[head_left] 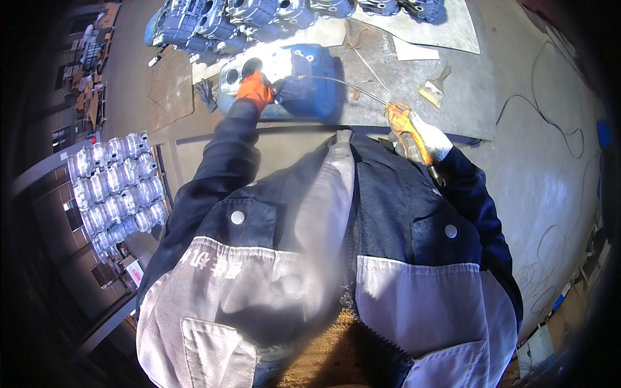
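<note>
My left hand (256,89), in an orange glove, rests on top of a blue and bare-metal machine housing (304,84) on the work surface, next to its round openings. My right hand (424,134), in a white and orange glove, grips an orange-handled air blow gun (406,124). A thin metal nozzle tube (349,86) runs from the gun up-left to the housing, ending close to my left hand. My dark blue and grey jacket fills the lower half of the view.
A row of blue cast housings (213,26) lines the far edge. A paintbrush (435,88) and a white sheet (414,50) lie on the metal plate (453,32) to the right. Stacked shiny metal castings (116,187) sit left. Cables (550,116) trail on the floor right.
</note>
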Action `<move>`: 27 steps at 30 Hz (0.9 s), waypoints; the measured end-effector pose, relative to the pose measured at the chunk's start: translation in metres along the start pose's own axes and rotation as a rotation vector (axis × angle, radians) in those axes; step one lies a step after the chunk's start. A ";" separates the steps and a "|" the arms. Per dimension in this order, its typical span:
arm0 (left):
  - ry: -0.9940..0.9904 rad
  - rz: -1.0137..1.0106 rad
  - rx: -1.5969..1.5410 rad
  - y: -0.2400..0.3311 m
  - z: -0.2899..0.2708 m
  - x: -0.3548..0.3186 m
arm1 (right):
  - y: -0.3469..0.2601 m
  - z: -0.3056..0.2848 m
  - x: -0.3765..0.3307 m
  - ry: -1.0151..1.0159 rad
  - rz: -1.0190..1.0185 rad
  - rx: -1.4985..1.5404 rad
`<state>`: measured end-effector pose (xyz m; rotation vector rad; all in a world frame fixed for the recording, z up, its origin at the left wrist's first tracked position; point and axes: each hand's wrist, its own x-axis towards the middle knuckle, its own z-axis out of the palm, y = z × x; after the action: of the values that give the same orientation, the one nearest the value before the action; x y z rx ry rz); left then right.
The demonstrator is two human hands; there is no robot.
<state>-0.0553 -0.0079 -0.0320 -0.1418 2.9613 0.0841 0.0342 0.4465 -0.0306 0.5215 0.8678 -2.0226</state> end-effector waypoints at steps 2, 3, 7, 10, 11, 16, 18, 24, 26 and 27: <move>-0.048 0.057 -0.316 -0.006 -0.005 0.012 | 0.003 0.002 0.003 0.025 -0.100 -0.039; -0.045 0.091 -0.245 -0.007 -0.009 0.017 | 0.005 0.003 0.005 0.086 -0.154 -0.053; -0.339 0.081 0.157 0.022 -0.005 0.045 | 0.012 0.007 0.012 0.112 -0.076 -0.207; -0.213 -0.181 0.316 0.051 0.004 0.052 | 0.017 -0.004 0.015 0.115 -0.135 -0.103; -0.242 -0.214 0.252 0.054 0.002 0.050 | 0.018 -0.011 0.015 0.141 -0.099 -0.082; -0.334 -0.047 0.117 0.030 -0.023 0.001 | 0.016 -0.046 0.016 0.073 -0.036 -0.113; -0.257 0.129 0.228 0.009 -0.032 -0.025 | 0.014 -0.049 0.018 0.026 0.028 -0.080; -0.228 0.417 0.460 -0.034 -0.039 -0.057 | 0.009 -0.010 0.049 -0.030 -0.184 -0.124; -0.237 0.437 0.445 -0.034 -0.037 -0.056 | 0.001 0.000 0.066 0.053 -0.217 -0.240; -0.263 0.332 0.336 -0.032 -0.036 -0.055 | -0.003 0.002 0.072 0.026 -0.210 -0.169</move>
<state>-0.0048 -0.0371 0.0117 0.3745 2.6576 -0.3251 -0.0076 0.4071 -0.0737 0.3756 1.1380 -2.1094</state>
